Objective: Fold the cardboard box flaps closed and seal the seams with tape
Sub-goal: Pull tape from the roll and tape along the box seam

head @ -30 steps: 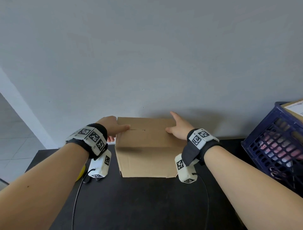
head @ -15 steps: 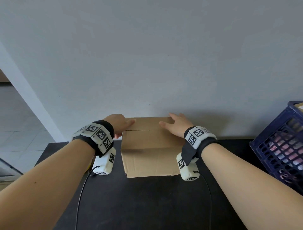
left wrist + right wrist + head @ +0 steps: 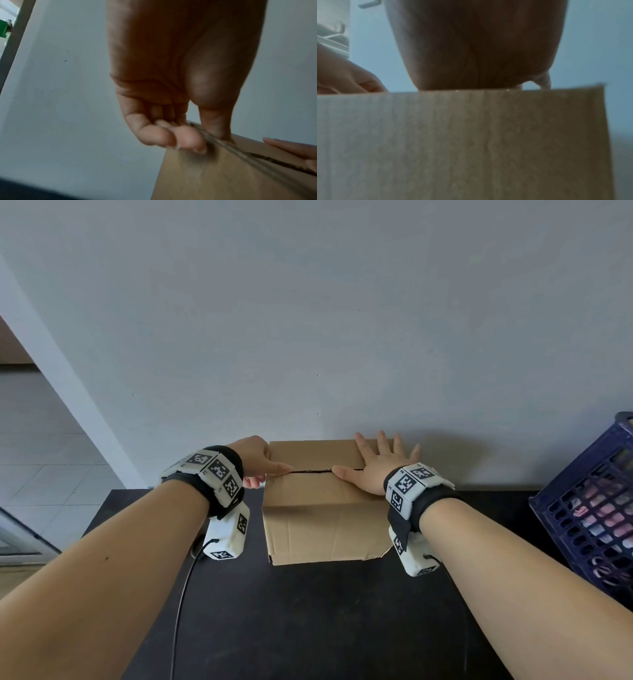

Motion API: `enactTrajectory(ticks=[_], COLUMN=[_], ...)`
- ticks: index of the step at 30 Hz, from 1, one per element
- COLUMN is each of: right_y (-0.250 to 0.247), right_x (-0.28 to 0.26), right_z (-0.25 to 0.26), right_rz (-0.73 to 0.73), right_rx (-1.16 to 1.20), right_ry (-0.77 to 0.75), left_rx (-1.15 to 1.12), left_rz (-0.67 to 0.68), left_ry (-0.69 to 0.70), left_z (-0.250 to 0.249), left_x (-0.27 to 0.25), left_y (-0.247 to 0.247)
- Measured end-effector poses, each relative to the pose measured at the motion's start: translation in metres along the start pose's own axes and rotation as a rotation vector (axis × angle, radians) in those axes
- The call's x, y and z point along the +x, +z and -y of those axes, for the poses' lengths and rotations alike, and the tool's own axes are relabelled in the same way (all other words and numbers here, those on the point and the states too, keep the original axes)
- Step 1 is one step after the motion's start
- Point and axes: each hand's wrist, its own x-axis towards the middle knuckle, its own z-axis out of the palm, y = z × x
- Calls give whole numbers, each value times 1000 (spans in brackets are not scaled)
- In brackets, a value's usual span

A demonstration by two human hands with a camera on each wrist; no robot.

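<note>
Brown cardboard box (image 3: 318,505) on the black table (image 3: 308,621), directly between the two hands and backed close against the grey wall (image 3: 308,320). Top flaps folded down flat, meeting along a dark centre seam (image 3: 310,471) running from one thumb to the other.

Right hand (image 3: 376,465) spread wide, fingers straight, palm flat on the far flap, thumb laid beside the seam; probably placed so to pin springy cardboard level. Nothing gripped. Confirmed from the right wrist view by the palm (image 3: 476,54) seated on the top edge.

Left hand (image 3: 255,463) at the box's left end, thumb stretched along the seam on top, fingers (image 3: 171,136) curled against the side wall just under the flap edge: a pinching hold on that corner, likely to draw both flap edges together and stop the box sliding.

Seam narrowed but bare; no tape on it, no roll visible anywhere. Folding judged nearly complete, sealing not begun.

Blue plastic crate (image 3: 589,508) beyond the right forearm, well apart from the box, contents unclear.
</note>
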Motion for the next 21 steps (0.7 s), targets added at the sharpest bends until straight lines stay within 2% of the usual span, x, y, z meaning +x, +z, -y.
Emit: enactTrajectory(ticks=[3,6,10,14,17,21], right_y=[-7,-16,-33,-44,-40,-26], right_x=[-2,-5,-11,-21,-25,-23], right_z=[3,19,67,120,156,201], right_rz=[13,-39,-194,-273,-251,-165], right_rx=[38,79,177,366,447,499], right_ry=[-18,-64,-254,-484,-577,-601], left_rx=[-107,-28,87,47,69,36], left_rz=[31,2,-162,-312,-380,-373], left_ry=[-20,-5,34,57,46,7], left_z=[1,2,11,38,72,120], left_x=[-6,-14,-26,-36,-42,-49], left_y=[-2,-12,-30,-49,-60,-69])
